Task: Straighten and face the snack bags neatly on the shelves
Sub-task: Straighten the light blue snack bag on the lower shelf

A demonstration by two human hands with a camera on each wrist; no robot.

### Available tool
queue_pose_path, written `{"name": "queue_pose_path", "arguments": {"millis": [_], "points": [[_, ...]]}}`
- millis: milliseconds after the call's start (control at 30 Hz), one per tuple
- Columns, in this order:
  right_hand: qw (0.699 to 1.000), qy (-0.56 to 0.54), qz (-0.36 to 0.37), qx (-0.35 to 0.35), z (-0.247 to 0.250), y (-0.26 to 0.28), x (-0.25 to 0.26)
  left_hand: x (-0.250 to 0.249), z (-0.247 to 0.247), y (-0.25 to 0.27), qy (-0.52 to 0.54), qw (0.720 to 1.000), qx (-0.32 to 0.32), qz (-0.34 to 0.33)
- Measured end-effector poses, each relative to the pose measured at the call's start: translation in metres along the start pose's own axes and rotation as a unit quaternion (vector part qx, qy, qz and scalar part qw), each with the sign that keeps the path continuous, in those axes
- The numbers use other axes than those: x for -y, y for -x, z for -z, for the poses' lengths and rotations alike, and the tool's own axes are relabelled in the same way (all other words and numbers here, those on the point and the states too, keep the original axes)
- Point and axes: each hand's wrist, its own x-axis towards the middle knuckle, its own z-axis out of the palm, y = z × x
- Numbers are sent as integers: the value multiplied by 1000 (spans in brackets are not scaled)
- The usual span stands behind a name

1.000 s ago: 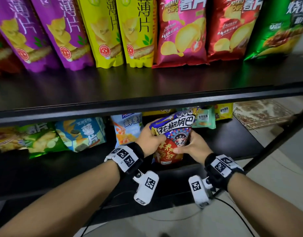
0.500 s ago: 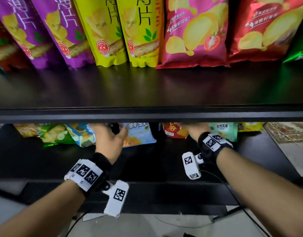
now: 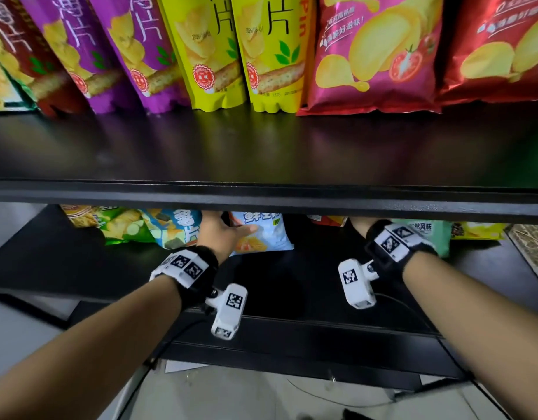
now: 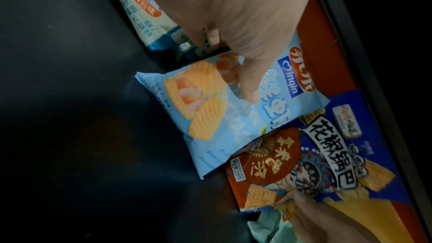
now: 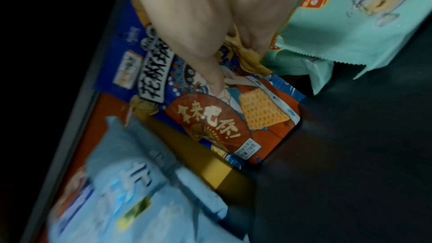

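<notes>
Fingers of my left hand (image 4: 233, 25) lie straight on the light blue shrimp-chip bag (image 4: 224, 110) on the lower shelf (image 3: 292, 286), while my right hand (image 5: 210, 30) pinches the blue-and-orange rice-crust bag (image 5: 233, 117) just beside it.

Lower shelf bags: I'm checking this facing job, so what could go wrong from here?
1. The light blue bag overlaps the blue-and-orange bag; shifting either may drag the other askew.
2. The right hand grips the blue-and-orange bag beside the mint green bag, which it could nudge.
3. The upper shelf edge hides both hands' fingers in the head view, so alignment is hard to judge.
</notes>
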Motion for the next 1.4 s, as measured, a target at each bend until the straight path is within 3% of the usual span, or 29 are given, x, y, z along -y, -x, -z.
{"name": "queue_pose_path", "arguments": {"millis": [67, 133, 200, 233, 267, 333, 400, 467, 633, 900, 1400], "points": [[993, 46, -23, -103, 1, 7, -14, -2, -4, -6, 9, 1000, -15, -2], [970, 149, 10, -190, -3, 22, -18, -3, -10, -12, 56, 998, -15, 13], [962, 122, 79, -230, -14, 31, -18, -7, -14, -13, 85, 996, -5, 27], [960, 41, 127, -246, -19, 35, -18, -8, -16, -12, 90, 996, 0, 22], [955, -28, 174, -239, -23, 41, -14, -9, -17, -8, 98, 995, 9, 10], [958, -113, 217, -152, -30, 50, -5, -12, -18, 5, 121, 992, 45, -12], [956, -196, 210, -52, -39, 51, 2, -14, -18, 20, 154, 981, 111, -48], [946, -261, 193, -11, -47, 49, 9, -16, -19, 34, 173, 965, 171, -96], [942, -284, 173, -53, -61, 49, 17, -21, -11, 46, 211, 956, 179, -92], [942, -270, 199, -17, -67, 59, 17, -30, -2, 50, 391, 904, 150, -89], [936, -288, 198, -50, -71, 58, 11, -26, -10, 50, 401, 905, 136, -49]]}}
